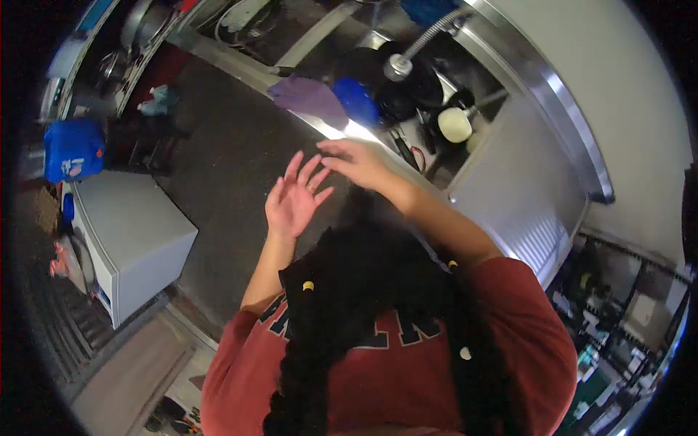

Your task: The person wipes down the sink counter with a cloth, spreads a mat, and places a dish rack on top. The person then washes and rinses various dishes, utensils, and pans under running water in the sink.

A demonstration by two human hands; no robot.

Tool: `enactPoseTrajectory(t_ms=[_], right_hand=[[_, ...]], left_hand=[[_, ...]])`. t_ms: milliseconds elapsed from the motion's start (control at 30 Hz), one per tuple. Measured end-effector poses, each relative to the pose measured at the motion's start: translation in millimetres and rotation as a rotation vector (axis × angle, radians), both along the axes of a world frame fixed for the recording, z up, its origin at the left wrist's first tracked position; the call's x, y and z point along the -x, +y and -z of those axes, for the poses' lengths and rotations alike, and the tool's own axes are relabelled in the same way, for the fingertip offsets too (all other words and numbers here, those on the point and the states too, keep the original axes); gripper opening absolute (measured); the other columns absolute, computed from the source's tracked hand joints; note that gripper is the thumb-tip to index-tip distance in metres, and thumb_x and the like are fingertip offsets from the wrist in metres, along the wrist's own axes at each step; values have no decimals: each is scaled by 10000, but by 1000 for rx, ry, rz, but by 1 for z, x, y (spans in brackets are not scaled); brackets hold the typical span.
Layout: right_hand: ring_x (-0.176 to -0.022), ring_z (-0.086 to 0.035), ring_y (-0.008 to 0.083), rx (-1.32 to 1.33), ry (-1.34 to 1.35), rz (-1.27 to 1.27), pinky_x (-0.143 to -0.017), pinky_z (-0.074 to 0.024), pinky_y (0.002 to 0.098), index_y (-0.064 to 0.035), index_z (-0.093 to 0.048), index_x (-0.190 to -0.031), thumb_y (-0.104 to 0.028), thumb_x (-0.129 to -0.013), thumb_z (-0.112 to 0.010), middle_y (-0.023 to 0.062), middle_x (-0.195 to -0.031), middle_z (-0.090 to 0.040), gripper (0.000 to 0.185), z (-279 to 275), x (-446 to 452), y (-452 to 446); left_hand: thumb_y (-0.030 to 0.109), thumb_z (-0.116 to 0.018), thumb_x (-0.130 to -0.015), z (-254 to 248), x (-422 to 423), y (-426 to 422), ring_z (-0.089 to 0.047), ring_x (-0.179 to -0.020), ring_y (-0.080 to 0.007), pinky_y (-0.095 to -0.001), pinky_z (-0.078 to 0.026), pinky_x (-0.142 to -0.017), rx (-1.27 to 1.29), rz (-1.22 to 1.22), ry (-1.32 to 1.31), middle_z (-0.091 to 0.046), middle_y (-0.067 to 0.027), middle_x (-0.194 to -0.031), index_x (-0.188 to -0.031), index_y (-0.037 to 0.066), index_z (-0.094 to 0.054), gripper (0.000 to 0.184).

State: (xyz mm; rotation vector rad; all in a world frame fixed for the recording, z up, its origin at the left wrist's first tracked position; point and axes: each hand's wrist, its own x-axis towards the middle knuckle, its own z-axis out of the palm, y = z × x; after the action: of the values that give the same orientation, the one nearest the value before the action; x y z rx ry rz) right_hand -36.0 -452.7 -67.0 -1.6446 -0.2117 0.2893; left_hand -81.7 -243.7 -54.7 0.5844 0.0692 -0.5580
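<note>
Both hands are raised in front of the dark apron. My left hand (294, 200) is palm up with its fingers spread, and nothing lies in it. My right hand (356, 163) is just to the right, its fingers apart and pointing left, close to the left hand's fingertips, holding nothing. Beyond them, a purple cloth (309, 100) hangs over the metal sink edge. Beside the cloth sits a blue round item (355, 102). Dark pans (418, 83) and a cream round item (455, 125) are in the sink, under a hose faucet (398, 67).
A white box-shaped appliance (138, 225) stands at the left, with a blue container (74, 150) behind it. Shelves with pots (142, 25) are at the upper left. A metal drainboard (520, 174) extends right of the sink. Shelved items (603, 378) appear at the lower right.
</note>
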Motion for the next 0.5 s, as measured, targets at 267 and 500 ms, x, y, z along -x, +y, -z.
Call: enactPoseTrajectory(t_ms=[267,500], right_hand=[[-888,-644,114,-569,476,388,-766,-525,276,-5,-688,-982,-118,-878,-752,43,-945,-699,166,-25,190,-62],[-876,-646,122,-451,401,601,-733,-542,253,21,-694,-1052,-165,-921,-714,72,-970,-701,228,-21,344,-79]], left_hand=[[590,-487,-939,-20,72,-106,-269,-1482,-350,-632,-280,-1136,356,551,52,-90,-101,-1680,-1603,257,-183,802],[599,-467,-933,-17,195,-141,-238,-1499,-344,-666,-293,-1110,333,752,87,-96,-45,-1685,-1600,237,-199,804]])
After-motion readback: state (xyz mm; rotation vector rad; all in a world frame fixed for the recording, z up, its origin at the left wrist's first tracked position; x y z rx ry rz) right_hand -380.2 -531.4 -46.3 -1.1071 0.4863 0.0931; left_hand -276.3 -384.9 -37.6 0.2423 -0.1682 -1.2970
